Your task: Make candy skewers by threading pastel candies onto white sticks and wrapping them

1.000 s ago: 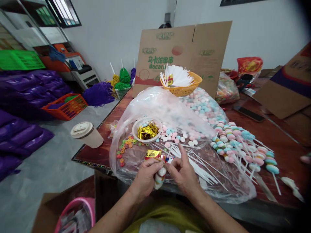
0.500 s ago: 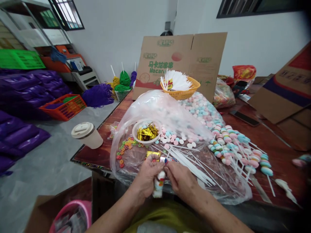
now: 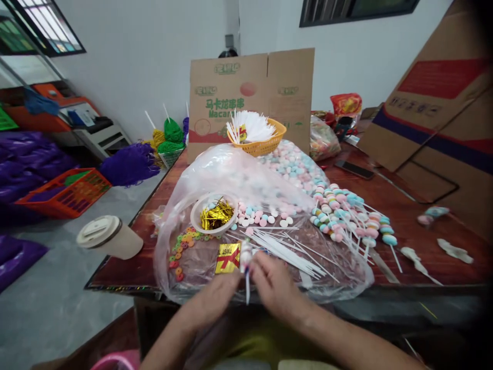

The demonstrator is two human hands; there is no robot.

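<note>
My right hand (image 3: 275, 282) has its fingers closed around a candy skewer (image 3: 245, 253) at the front of the table. Pale candy pieces stand at its upper end, and its white stick points down with a dark blue bit near the fingers. My left hand (image 3: 217, 298) lies close on the other side of the stick, its fingertips at or beside it; the fingers are blurred and partly hidden. Just beyond the left hand is a gold twist tie packet (image 3: 228, 258) with a red mark. White sticks (image 3: 287, 252) lie in a loose bundle behind my right hand.
Clear plastic sheeting (image 3: 185, 174) covers the table, with a bowl of gold ties (image 3: 215, 216), ring candies (image 3: 179, 252) and pastel candies around. Finished candy skewers (image 3: 350, 216) lie right. A lidded cup (image 3: 111, 236) stands at the left edge; a yellow basket (image 3: 262, 146) and cardboard (image 3: 250, 92) behind.
The view has turned right. The skewer's candy end now points up, with its stick downward, and my left hand has drawn back from the twist tie packet, which shows fully.
</note>
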